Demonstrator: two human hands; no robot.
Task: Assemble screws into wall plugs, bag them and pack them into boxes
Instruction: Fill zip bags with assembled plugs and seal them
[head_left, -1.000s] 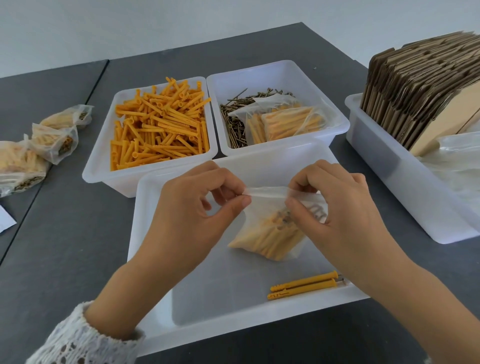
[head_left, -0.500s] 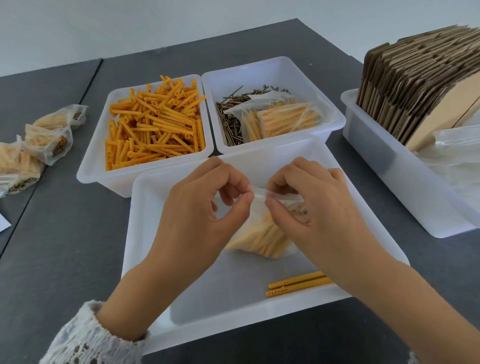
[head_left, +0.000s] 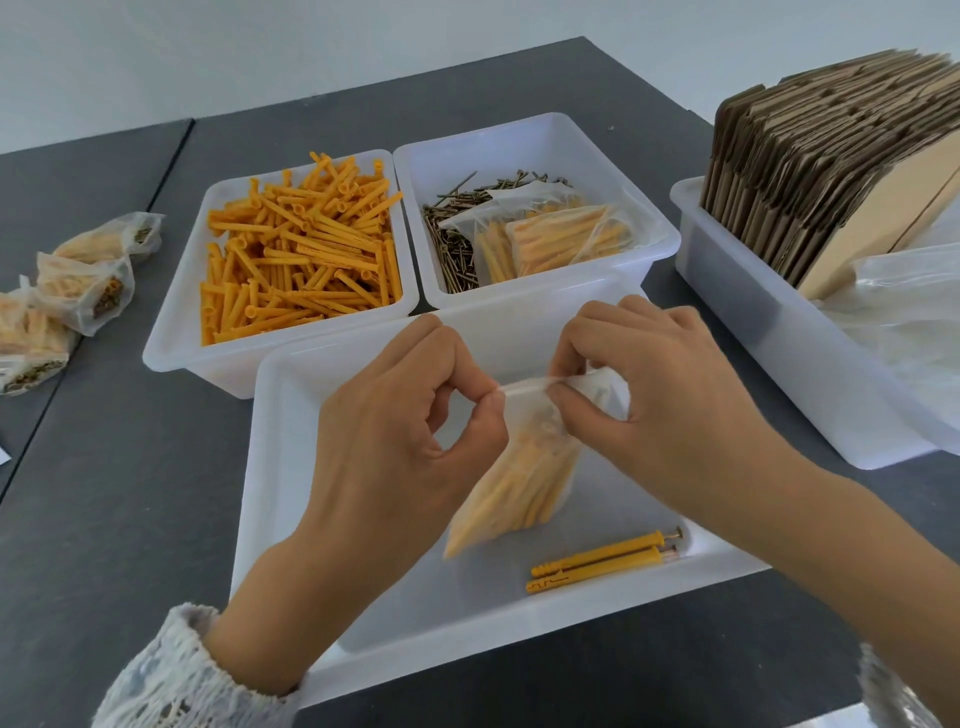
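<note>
bag (head_left: 514, 478) top pinched between both hands (head_left: 524, 415), thumbs facing.

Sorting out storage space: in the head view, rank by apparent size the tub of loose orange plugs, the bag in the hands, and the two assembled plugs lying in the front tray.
1. Tub of loose orange plugs, though it sits farther away.
2. Bag.
3. Two assembled plugs, clearly smallest.
</note>
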